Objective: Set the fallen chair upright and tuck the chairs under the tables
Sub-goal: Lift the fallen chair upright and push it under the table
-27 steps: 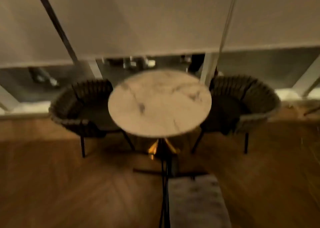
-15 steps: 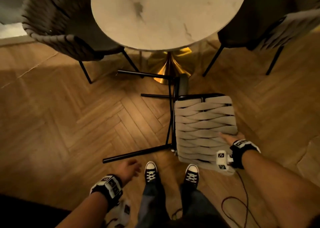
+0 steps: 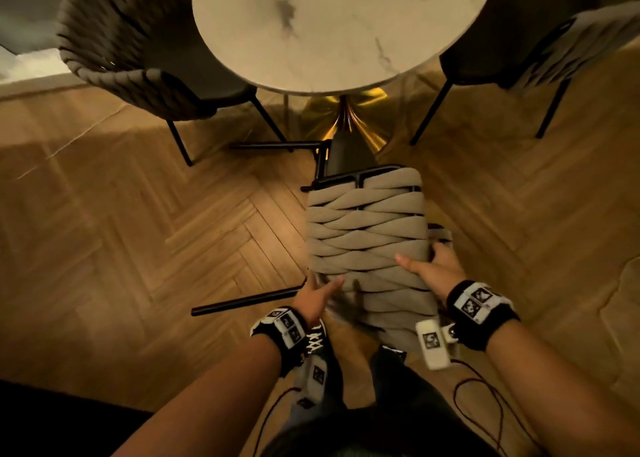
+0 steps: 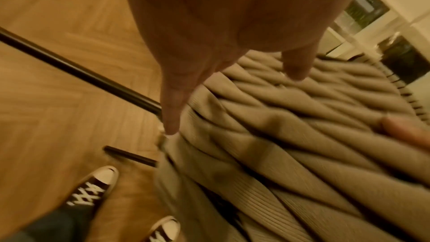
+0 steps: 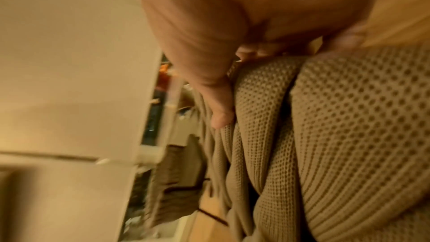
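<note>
The fallen chair (image 3: 367,234) lies on the wood floor in front of the round marble table (image 3: 339,23). Its beige woven back points toward me and its black legs (image 3: 249,300) stick out to the left. My right hand (image 3: 433,266) grips the back's right edge, thumb on the weave and fingers curled round the side. My left hand (image 3: 317,293) touches the left edge with straight fingers. In the left wrist view the left hand (image 4: 232,101) hovers spread over the weave (image 4: 291,144). In the right wrist view the right hand (image 5: 239,86) clamps the knitted strap (image 5: 349,135).
Two dark woven armchairs stand at the table, one at the left (image 3: 138,58) and one at the right (image 3: 554,40). The table's gold base (image 3: 346,117) sits just past the fallen chair's seat. My shoes (image 3: 317,342) are right behind the chair back. Herringbone floor spreads left and right.
My view dropped from the table to the floor. The left hand came up from beside my foot to the chair back's left edge. The right hand stays on the right edge.
</note>
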Demonstrator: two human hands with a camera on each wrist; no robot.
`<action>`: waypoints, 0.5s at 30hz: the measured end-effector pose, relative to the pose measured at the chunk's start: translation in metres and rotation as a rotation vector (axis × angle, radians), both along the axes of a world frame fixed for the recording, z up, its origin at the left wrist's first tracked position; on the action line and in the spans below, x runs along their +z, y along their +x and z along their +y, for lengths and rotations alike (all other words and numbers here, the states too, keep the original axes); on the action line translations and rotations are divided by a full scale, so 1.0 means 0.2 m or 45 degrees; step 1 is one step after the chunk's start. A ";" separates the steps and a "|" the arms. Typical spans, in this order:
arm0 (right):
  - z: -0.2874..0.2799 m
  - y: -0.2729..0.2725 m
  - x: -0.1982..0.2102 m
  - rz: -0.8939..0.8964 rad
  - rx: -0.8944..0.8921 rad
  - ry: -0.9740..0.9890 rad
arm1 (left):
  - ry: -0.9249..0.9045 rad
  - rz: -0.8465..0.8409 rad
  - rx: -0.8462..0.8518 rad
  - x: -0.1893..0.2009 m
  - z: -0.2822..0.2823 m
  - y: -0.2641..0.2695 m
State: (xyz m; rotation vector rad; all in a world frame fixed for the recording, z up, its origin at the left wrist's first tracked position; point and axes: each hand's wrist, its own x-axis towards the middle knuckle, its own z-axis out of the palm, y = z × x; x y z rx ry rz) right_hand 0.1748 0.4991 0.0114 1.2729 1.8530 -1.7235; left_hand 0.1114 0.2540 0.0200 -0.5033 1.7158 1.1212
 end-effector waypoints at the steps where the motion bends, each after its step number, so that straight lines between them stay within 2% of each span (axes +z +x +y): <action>1: -0.05 -0.03 0.06 0.065 0.024 0.024 | -0.006 -0.021 0.001 0.00 0.03 0.00; 6: -0.17 -0.18 0.31 0.174 0.122 0.336 | -0.072 -0.016 0.127 -0.12 0.11 -0.08; 10: -0.29 -0.23 0.43 0.216 0.294 0.539 | 0.155 -0.043 0.264 0.06 0.07 -0.10; 15: -0.51 -0.37 0.43 0.104 0.450 0.619 | 0.308 -0.218 0.237 -0.01 -0.05 -0.12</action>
